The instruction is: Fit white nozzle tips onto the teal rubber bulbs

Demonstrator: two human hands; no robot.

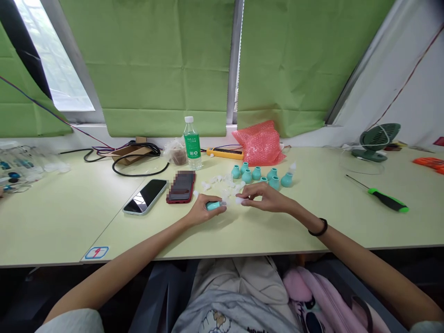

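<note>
My left hand (pixel 203 210) is closed around a teal rubber bulb (pixel 213 205), which lies sideways with a clear tip at its right end. Just to the right, my right hand (pixel 265 196) pinches a small white plastic piece (pixel 239 200) between thumb and fingertips. The two held things are a short gap apart, low over the table. Behind my hands lies a loose group of small white translucent pieces (pixel 218 179). Several teal bulbs (pixel 246 175) stand upright beyond my right hand, which partly hides the nearest ones.
A white phone (pixel 145 196) and a red-cased phone (pixel 181 187) lie left of my hands. Behind them stand a water bottle (pixel 193 145) and a pink bubble-wrap bag (pixel 260 143). A green-handled screwdriver (pixel 386 200) and a small fan (pixel 378 141) are at the right.
</note>
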